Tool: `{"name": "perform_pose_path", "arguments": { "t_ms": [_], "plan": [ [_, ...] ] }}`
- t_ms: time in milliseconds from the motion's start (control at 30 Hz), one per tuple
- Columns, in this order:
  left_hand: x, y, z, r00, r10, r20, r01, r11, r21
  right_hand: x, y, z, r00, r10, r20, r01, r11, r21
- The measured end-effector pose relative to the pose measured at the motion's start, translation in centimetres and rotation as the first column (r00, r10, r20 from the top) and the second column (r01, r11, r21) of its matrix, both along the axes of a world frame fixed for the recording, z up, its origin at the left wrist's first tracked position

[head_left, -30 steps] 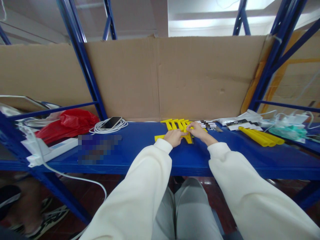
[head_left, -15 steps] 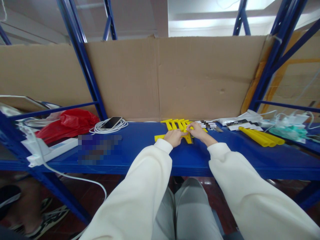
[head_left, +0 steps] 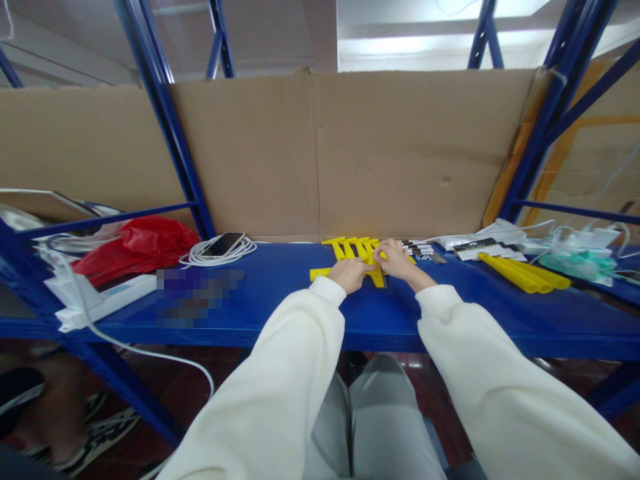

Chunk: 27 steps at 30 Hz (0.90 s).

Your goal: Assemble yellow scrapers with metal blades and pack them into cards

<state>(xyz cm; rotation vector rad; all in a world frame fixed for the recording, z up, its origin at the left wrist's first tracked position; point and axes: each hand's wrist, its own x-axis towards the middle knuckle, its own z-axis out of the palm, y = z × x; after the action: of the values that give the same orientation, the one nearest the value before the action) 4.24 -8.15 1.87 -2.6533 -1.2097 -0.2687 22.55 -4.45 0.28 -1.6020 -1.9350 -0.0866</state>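
Near the middle of the blue shelf, my left hand [head_left: 349, 275] is closed round a yellow scraper [head_left: 379, 279], whose handle sticks out to the left and whose head shows between my hands. My right hand [head_left: 397, 260] touches the upper side of the same scraper with its fingers bent together; whether it pinches anything small is hidden. Just behind my hands lies a row of several yellow scrapers [head_left: 349, 250]. To the right of my right hand are small black-and-white packets [head_left: 419, 249] and a thin flat blade-like piece [head_left: 439, 258].
Yellow tubes [head_left: 520, 275] and packaging [head_left: 483, 249] lie at the right. Coiled white cable [head_left: 245, 251] with a phone [head_left: 225, 244], a red bag [head_left: 150, 243] and a white power strip [head_left: 123, 297] are left. Cardboard [head_left: 400, 153] stands behind. A person's leg [head_left: 60, 407] shows lower left.
The fingers of my right hand have shifted slightly at the scraper. My left hand stays on it, and the view has moved very little.
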Motion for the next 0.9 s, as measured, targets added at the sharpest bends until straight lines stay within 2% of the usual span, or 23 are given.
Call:
{"name": "perform_pose_path", "arguments": {
  "t_ms": [100,233,333,433,533,600,767,833,900],
  "plan": [
    [0.0,-0.1,0.1,1.000,-0.009,0.006,0.009,1.000,-0.002,0.2,0.7,-0.3,0.997,0.011,-0.074,-0.012,1.000,-0.011],
    [0.0,-0.2,0.1,0.999,-0.018,0.045,0.018,1.000,-0.008,0.6,2.0,-0.8,0.965,0.030,-0.260,-0.021,0.999,0.034],
    [0.1,-0.1,0.0,0.994,0.001,0.112,0.001,1.000,-0.016,0.7,2.4,-0.9,0.897,0.042,-0.440,0.003,0.995,0.100],
    [0.1,0.3,-0.1,0.979,0.035,0.202,-0.031,0.999,-0.023,0.5,2.2,-0.7,0.777,0.094,-0.623,-0.023,0.992,0.121],
    [0.0,0.9,-0.3,0.955,0.078,0.285,-0.073,0.997,-0.026,0.1,1.5,-0.3,0.641,0.104,-0.760,-0.130,0.991,0.026],
    [0.0,1.2,-0.4,0.939,0.099,0.329,-0.097,0.995,-0.024,-0.2,0.9,0.0,0.587,0.093,-0.804,-0.220,0.974,-0.048],
    [-0.1,1.4,-0.4,0.925,0.105,0.365,-0.104,0.994,-0.023,-0.9,-0.8,0.8,0.543,0.144,-0.827,-0.485,0.858,-0.169],
    [0.0,1.3,-0.5,0.928,0.122,0.351,-0.121,0.992,-0.025,-1.1,-1.4,1.0,0.543,0.139,-0.828,-0.521,0.829,-0.202],
    [0.1,1.2,-0.6,0.933,0.150,0.326,-0.150,0.988,-0.026,-1.3,-1.7,1.0,0.551,0.124,-0.825,-0.513,0.830,-0.218]
  ]
}}
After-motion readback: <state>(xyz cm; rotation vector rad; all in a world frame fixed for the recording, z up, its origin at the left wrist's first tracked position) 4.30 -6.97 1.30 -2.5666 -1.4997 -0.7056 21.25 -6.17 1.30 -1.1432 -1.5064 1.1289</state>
